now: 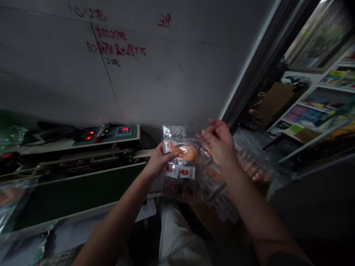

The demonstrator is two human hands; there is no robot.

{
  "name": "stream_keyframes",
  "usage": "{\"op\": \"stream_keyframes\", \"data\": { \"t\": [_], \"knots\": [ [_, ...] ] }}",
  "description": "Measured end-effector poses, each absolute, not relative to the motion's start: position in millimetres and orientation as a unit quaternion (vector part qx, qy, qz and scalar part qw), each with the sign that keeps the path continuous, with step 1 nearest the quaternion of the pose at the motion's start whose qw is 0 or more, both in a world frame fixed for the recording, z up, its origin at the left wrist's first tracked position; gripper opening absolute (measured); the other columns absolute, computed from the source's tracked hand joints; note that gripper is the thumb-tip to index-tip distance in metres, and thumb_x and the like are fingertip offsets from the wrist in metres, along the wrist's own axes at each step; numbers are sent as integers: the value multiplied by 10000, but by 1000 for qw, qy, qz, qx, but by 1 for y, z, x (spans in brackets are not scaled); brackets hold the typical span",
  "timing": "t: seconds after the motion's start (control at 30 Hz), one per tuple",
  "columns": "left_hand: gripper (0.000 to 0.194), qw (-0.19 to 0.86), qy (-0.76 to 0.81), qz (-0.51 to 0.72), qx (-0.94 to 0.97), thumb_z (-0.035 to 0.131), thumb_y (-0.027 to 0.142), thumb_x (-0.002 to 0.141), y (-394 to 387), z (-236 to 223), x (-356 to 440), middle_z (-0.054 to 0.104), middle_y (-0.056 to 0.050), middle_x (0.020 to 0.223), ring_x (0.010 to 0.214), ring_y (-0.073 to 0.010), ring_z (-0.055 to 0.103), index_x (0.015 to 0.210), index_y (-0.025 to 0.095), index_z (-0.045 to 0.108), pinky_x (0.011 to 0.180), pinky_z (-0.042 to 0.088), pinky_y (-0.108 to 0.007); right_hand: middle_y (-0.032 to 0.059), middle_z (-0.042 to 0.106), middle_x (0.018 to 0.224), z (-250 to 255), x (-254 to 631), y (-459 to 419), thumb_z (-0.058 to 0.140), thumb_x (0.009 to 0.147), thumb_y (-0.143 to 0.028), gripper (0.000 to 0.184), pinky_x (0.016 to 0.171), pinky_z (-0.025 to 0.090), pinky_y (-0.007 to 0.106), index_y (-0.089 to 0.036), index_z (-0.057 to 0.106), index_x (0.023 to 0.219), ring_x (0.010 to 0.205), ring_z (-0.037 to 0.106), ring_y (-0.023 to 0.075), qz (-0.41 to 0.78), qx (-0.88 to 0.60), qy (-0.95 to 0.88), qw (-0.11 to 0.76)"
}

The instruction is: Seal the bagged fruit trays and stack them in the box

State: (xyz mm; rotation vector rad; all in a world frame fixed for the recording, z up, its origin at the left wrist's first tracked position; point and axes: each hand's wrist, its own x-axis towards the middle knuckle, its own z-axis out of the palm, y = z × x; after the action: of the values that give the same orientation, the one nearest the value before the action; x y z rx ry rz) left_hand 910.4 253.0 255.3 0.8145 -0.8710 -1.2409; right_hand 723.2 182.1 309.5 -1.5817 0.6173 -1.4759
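Observation:
My left hand (159,161) is closed on the left edge of a clear plastic bag (183,186), its thumb lying across the front. Inside the bag are an orange item (187,152), whose kind I cannot make out, and small white packets (187,172) with red prints. My right hand (220,144) is raised beside the bag's upper right corner with bent fingers pinched together. Blur hides what, if anything, is between those fingertips. Below my right hand lie more filled clear bags (219,195) with similar orange and white contents.
To the left runs a sealing machine with a green conveyor belt (83,197) and a control panel (124,130) with lit red digits. A marker (100,133) lies on it. Another bag (13,199) rests at the belt's far left. Shelves (313,99) stand beyond the doorway at right.

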Motion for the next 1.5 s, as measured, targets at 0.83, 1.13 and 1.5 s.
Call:
{"op": "stream_keyframes", "data": {
  "t": [0.83,1.13,1.5],
  "knots": [
    [116,688,16,-462,560,715,125,620,267,147,1030,637,-20,550,448,-132,602,679,131,615,440,479,-220,118,568,1355,95,863,207,523,850,-378,485,1057,439,407,-197,554,1298,1263,525,219,-470,-658,418,413],
    [101,708,32,-419,567,697,131,616,273,149,1044,593,-5,472,367,-116,533,596,124,598,379,407,-210,127,578,1292,87,892,202,517,840,-334,429,1027,454,395,-183,587,1235,1212,537,221,-487,-683,397,373],
    [108,727,48,-301,615,704,161,580,311,152,1085,605,1,529,442,-120,559,645,126,625,452,448,-230,132,555,1108,79,965,237,564,804,-208,418,968,485,418,-164,590,1219,1036,576,231,-499,-674,404,366]
  ]
}}
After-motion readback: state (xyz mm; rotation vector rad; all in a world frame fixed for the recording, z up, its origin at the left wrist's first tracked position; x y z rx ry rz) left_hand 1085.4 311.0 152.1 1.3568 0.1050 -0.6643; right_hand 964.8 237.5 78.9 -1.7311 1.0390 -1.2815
